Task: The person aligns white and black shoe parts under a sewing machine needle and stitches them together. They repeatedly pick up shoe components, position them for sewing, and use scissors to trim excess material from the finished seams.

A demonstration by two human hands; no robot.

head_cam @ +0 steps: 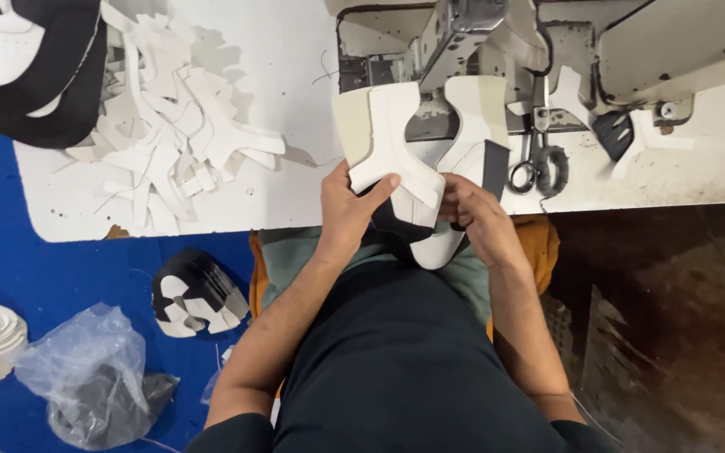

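White worktable [295, 201] scuffed, with a heap of white offcuts [169, 143] at 10 o'clock and scissors [539, 168] at 2. Left hand [347, 210] and right hand [476, 218] both grip a stiff white-and-black shoe upper [404, 180].

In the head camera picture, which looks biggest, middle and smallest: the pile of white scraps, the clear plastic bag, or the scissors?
1. Pile of white scraps, largest.
2. Clear plastic bag, though it lies lower, farther from the camera, so its rank is unsure.
3. Scissors, smallest.

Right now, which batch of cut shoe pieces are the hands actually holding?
The black-and-white shoe upper at the table edge, gripped by left hand and right hand. The loose white pile and floor stack lie untouched.
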